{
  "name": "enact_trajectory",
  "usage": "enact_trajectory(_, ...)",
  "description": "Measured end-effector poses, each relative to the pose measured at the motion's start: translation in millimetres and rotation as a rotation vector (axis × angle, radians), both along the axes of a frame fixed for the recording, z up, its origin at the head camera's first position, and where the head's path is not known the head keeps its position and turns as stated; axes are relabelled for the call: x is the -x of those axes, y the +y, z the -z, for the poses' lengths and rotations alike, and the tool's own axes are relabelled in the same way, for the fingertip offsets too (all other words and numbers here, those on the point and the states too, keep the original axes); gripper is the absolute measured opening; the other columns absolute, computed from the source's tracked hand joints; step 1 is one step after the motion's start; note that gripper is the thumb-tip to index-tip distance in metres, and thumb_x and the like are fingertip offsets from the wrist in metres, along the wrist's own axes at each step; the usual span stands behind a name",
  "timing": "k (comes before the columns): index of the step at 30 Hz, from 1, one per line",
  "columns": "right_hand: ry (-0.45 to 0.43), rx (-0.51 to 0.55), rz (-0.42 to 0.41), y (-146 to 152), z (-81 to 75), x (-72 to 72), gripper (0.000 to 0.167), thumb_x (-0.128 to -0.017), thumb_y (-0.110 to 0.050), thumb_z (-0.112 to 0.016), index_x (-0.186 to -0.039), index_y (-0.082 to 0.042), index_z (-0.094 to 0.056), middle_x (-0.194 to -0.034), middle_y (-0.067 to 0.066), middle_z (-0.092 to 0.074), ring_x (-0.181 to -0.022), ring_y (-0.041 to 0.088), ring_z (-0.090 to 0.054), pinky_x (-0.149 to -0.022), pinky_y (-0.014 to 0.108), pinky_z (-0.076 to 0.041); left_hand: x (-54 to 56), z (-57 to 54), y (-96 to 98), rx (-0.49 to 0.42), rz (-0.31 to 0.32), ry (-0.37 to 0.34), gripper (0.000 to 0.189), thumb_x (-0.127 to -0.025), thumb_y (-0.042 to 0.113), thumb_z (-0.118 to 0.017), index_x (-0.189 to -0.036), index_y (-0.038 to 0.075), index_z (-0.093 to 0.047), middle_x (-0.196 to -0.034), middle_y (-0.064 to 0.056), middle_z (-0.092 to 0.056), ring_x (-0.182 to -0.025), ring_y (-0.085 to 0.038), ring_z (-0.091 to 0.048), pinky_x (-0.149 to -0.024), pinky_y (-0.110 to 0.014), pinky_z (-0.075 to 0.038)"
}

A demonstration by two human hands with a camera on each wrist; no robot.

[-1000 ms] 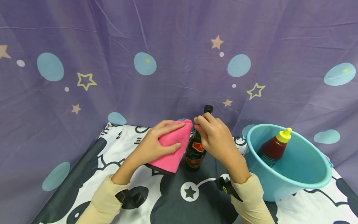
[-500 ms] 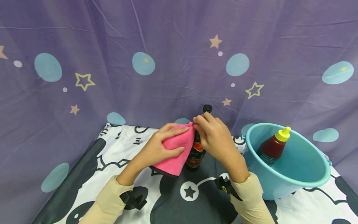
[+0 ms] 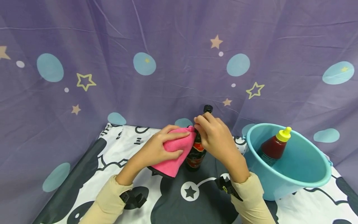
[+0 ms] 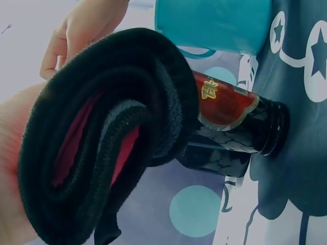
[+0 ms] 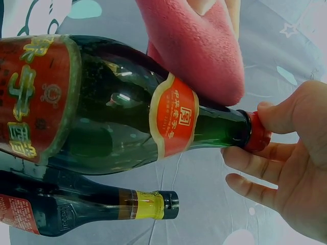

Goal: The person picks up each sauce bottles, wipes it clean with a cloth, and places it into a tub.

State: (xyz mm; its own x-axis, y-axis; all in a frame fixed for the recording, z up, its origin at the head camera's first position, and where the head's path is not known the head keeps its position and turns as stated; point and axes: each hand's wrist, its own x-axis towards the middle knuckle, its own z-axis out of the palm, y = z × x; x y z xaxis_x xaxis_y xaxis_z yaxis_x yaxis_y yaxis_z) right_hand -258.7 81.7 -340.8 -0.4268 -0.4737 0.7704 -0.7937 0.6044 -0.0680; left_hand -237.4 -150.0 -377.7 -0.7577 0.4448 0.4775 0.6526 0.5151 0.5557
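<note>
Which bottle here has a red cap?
The green bottle the right hand holds. The dark bottle beside it has a black cap, the maroon bottle a yellow cap.

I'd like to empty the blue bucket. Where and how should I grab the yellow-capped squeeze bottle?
I'd grip the squeeze bottle just below its yellow cap, coming from above: it leans inside the blue bucket, cap end up toward the open mouth, while the bucket's wall hides its base.

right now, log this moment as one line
left hand: holds pink cloth beside green bottle | right hand: pinches red cap | bucket: holds yellow-topped bottle
</note>
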Motion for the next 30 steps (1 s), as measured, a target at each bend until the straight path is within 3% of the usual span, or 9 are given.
enact_trajectory(19, -0.01, 0.0, 0.006, 0, -0.1, -1.3, 0.013, -0.096, -0.008, -0.068, -0.108, -0.004, -0.069, -0.095, 0.009, -0.063, -0.07, 0.022, -0.055, -0.068, 0.036, -0.049, -3.6, -7.4, -9.7, 0.138, -0.023, -0.127, 0.055, -0.083, 0.019, -0.08, -0.135, 0.029, -0.068, -0.132, -0.003, -0.06, -0.108, -0.02, -0.063, -0.085, -0.033, -0.055)
enact_trajectory(30, -0.021, -0.004, 0.011, -1, -0.3, -1.7, 0.013, -0.096, -0.008, -0.068, -0.108, -0.004, -0.069, -0.095, 0.009, -0.063, -0.071, 0.022, -0.055, -0.069, 0.036, -0.049, 1.3, -0.2, -11.6, 0.195, -0.07, -0.174, 0.057, -0.083, 0.021, -0.079, -0.138, 0.028, -0.065, -0.127, -0.003, -0.062, -0.101, -0.018, -0.06, -0.083, -0.033, -0.052)
